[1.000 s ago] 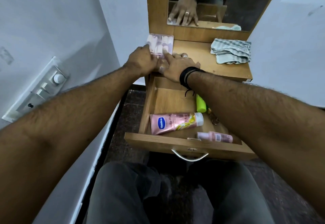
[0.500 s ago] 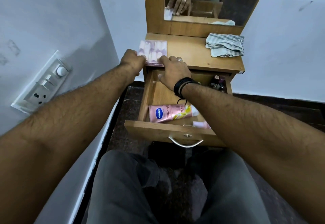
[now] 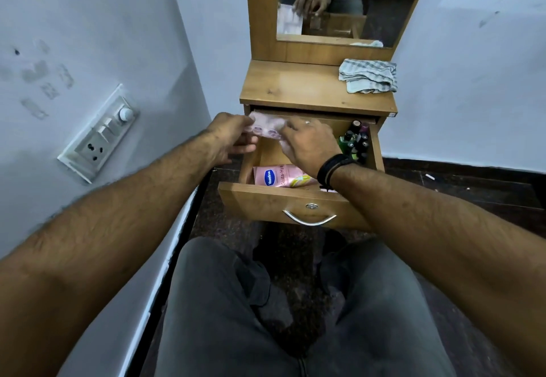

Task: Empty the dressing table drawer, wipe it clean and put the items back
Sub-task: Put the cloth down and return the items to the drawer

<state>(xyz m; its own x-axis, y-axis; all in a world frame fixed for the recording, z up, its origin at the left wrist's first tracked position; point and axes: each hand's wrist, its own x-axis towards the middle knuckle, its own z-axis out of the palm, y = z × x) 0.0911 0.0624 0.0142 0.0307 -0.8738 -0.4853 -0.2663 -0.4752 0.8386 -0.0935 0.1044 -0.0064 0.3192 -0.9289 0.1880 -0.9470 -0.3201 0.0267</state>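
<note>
The wooden drawer (image 3: 291,205) of the dressing table stands pulled open. Both hands hold a flat pink-and-white packet (image 3: 267,128) over the drawer's back left corner: my left hand (image 3: 232,137) grips its left end and my right hand (image 3: 310,144) pinches its right end. A pink Vaseline tube (image 3: 280,175) lies in the drawer's front. Several small dark bottles (image 3: 356,140) stand at the drawer's right side. A grey checked cloth (image 3: 367,76) lies crumpled on the tabletop's right.
The tabletop (image 3: 298,87) is bare on its left half under the mirror (image 3: 348,1). A switch and socket panel (image 3: 100,135) sits on the left wall. My knees (image 3: 292,302) are just below the drawer's front and its metal handle (image 3: 308,220).
The packet has come off the tabletop's left edge and down to the drawer's back left, carried by both hands. The view has pulled back and tilted up.
</note>
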